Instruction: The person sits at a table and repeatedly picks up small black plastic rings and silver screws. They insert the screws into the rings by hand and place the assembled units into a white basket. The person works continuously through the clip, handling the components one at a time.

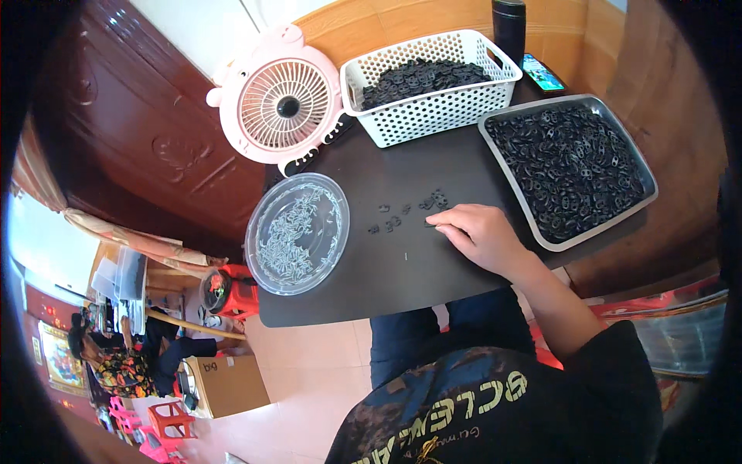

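My right hand [481, 236] is over the dark table [340, 308], its thumb and index finger pinched on a small black plastic piece [430, 224]. Just beyond the fingertips, several loose black plastic pieces [433, 201] lie scattered on the tabletop. A single thin pin [406, 256] rests nearer the front edge. Left of these sits a round clear plastic lid or shallow tray [341, 255] with many small silvery pins [287, 246] spread in it. My left hand is out of view.
A white perforated basket [440, 116] and a metal tray [568, 241], both full of black pieces, stand at the back and right. A pink fan [232, 116], phone [543, 73] and dark bottle [508, 31] are behind. A person [127, 363] sits at far left.
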`<state>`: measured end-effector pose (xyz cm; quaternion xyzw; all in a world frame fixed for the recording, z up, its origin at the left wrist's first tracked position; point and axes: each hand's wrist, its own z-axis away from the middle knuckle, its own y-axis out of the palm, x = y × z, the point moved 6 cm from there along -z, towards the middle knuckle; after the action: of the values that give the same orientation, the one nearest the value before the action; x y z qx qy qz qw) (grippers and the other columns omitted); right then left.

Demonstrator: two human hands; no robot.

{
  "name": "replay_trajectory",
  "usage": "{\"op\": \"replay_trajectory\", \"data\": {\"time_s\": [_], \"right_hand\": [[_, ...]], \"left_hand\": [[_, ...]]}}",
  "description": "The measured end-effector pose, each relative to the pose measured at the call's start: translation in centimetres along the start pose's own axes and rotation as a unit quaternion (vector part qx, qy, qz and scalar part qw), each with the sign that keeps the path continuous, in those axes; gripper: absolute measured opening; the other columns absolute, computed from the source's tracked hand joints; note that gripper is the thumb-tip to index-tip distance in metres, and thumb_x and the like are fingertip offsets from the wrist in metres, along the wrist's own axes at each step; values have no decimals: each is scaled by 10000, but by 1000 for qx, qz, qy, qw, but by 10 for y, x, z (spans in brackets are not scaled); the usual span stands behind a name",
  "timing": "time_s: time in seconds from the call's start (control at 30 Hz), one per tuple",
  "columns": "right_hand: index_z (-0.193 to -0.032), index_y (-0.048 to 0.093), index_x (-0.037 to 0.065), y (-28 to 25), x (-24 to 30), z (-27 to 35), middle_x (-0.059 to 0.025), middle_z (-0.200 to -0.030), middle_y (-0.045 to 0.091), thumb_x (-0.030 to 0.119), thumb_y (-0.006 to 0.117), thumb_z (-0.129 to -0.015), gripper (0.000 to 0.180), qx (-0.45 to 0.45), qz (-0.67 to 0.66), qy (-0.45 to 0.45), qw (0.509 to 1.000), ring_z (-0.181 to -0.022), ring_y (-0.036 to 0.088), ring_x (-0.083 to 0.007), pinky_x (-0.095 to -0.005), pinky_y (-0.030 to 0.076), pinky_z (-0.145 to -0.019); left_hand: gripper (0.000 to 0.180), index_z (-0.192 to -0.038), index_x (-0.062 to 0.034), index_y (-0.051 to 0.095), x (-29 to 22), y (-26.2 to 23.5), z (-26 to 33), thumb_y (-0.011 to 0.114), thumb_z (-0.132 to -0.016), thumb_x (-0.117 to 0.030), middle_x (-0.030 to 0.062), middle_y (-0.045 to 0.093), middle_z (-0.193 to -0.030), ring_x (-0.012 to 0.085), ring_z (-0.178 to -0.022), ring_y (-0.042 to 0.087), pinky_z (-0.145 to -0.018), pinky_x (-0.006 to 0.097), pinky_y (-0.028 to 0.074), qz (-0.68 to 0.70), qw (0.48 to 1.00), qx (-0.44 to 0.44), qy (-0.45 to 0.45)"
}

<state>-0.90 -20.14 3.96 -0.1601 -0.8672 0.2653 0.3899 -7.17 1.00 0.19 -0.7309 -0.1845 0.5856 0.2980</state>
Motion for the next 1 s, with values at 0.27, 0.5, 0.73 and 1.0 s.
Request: {"op": "replay_trajectory", "data": {"time_s": [0.27,0.5,0.73,1.0], "right_hand": [[-902,629,81,0,-13,12,-81,-779,627,95,578,-786,127,-59,-36,-2,998,-709,605,-246,-328,481,-629],[-903,624,84,5,-14,15,-84,-782,625,105,584,-781,130,-53,-58,-23,997,-702,605,-254,-337,483,-625],[-893,614,85,-4,-16,21,-81,-783,622,94,600,-766,128,-66,-59,-27,996,-708,602,-263,-342,483,-631],[-887,610,70,1,2,19,-71,-732,595,71,627,-732,156,-50,-92,-40,994,-677,586,-244,-346,465,-610]], "left_hand": [[265,-974,-53,586,-18,26,-2,611,-716,-109,99,572,-899,228,-854,555,-706,321,426,9,1000,28,-6],[254,-957,-46,596,-49,37,4,614,-710,-98,103,581,-878,231,-837,565,-693,322,431,8,994,105,0],[242,-940,-38,605,-176,-26,22,616,-704,-87,107,589,-857,235,-820,574,-680,323,436,2,943,308,128],[229,-921,-30,616,-247,-118,31,619,-696,-75,111,599,-833,239,-800,585,-665,324,442,25,964,210,158]]}}
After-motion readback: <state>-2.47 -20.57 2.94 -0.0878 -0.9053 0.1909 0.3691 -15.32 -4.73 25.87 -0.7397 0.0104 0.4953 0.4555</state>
